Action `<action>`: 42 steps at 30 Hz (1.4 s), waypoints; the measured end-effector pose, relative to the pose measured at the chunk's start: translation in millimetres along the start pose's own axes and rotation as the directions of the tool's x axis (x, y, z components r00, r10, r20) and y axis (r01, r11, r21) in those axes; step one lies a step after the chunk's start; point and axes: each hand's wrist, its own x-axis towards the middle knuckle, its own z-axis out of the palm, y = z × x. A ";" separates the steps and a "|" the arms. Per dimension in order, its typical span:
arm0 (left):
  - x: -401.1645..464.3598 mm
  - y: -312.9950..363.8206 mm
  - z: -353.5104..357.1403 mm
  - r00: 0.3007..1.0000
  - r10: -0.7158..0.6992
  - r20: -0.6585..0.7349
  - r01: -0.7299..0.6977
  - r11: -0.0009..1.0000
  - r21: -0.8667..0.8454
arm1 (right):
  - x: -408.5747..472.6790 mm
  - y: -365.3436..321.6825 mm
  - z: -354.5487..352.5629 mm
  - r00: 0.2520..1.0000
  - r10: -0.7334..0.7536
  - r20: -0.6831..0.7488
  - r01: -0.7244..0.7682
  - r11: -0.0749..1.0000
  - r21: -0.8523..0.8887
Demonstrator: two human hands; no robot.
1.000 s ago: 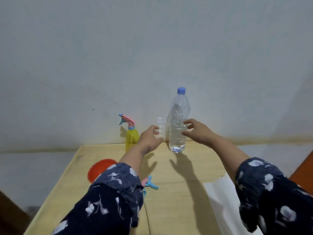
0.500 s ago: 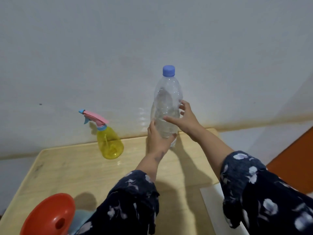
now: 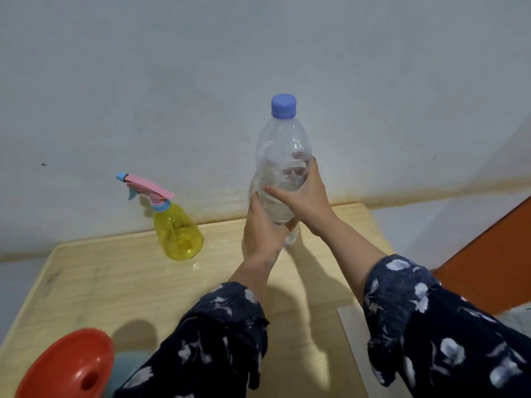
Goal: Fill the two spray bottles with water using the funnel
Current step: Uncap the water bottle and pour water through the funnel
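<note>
Water bottle [image 3: 283,156], clear plastic with a blue cap [image 3: 283,106], stands upright at the centre of the frame, gripped by both hands. The left hand [image 3: 263,228] wraps its lower part with curled fingers; the right hand [image 3: 304,196] clasps it just above, fingers closed round the far side. At centre left, a yellow spray bottle [image 3: 178,228] with a pink trigger head stands on the wooden tabletop [image 3: 115,282] near the wall. An orange funnel [image 3: 69,366] sits at the lower left corner.
</note>
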 end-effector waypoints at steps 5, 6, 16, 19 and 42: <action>-43.6 3.9 -8.7 0.999 0.032 -0.029 -0.030 0.996 0.079 | -37.7 -8.9 -18.3 0.999 -0.029 0.030 0.027 0.999 0.041; -55.6 4.5 -10.4 0.999 0.042 -0.034 -0.039 0.995 0.095 | -48.8 -11.0 -22.6 0.999 -0.036 0.036 0.034 0.998 0.050; -196.9 -15.0 -29.3 0.990 0.021 -0.143 -0.004 0.993 0.121 | -180.9 -22.4 -51.8 0.990 -0.059 0.127 0.048 0.995 0.089; -228.5 -25.8 -35.2 0.987 0.022 -0.162 -0.006 0.995 0.097 | -213.7 -22.8 -54.3 0.988 -0.058 0.147 0.045 0.995 0.091; -263.2 -13.9 -60.3 0.965 0.167 -0.202 -0.179 0.983 -0.041 | -242.7 -111.5 -91.7 0.947 -0.260 0.191 0.311 0.893 -0.326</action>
